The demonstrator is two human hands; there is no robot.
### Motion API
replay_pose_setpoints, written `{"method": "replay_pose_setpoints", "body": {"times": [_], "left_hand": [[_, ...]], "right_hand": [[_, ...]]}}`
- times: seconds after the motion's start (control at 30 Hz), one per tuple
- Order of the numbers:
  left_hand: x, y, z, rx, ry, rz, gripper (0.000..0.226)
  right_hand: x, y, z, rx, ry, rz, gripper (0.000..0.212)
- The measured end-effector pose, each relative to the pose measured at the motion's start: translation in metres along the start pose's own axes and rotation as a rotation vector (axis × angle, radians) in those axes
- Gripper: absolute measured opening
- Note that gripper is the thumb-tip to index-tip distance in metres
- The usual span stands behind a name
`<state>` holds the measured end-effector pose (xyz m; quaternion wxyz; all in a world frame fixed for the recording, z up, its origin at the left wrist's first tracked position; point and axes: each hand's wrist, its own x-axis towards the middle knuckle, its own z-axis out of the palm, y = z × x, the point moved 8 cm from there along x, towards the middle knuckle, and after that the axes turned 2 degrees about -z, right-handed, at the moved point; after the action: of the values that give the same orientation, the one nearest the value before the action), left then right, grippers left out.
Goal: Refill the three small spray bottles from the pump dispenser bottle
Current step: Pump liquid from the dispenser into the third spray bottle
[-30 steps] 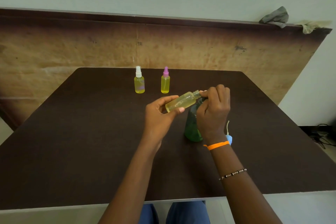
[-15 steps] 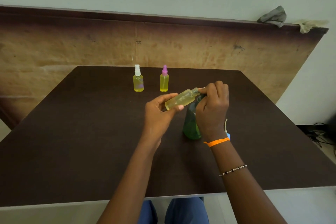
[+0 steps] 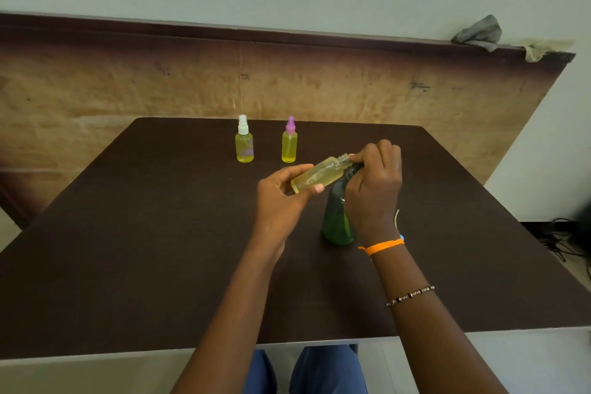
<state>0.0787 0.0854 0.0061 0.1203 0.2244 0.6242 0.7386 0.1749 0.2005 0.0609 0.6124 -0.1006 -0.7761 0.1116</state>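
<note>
left hand (image 3: 281, 201) grips tilted uncapped bottle (image 3: 318, 174) | right hand (image 3: 374, 189) on green pump bottle (image 3: 335, 221)

No legible text — none anywhere

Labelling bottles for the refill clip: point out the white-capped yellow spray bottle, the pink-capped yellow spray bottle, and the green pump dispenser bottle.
white-capped yellow spray bottle (image 3: 244, 147): head view, yellow body.
pink-capped yellow spray bottle (image 3: 289, 146): head view, yellow body.
green pump dispenser bottle (image 3: 335, 217): head view, lower body, left of the wrist.
</note>
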Motion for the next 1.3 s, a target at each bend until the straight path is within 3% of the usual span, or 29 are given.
{"method": "replay_pose_setpoints", "body": {"times": [0.57, 1.3], "left_hand": [[0.002, 0.001, -0.001, -0.010, -0.008, 0.002, 0.036], [0.002, -0.005, 0.000, -0.002, -0.009, -0.004, 0.033]], "right_hand": [[0.001, -0.002, 0.003, -0.006, -0.023, -0.011, 0.023], [-0.008, 0.004, 0.006, 0.015, 0.075, 0.026, 0.023]]}}
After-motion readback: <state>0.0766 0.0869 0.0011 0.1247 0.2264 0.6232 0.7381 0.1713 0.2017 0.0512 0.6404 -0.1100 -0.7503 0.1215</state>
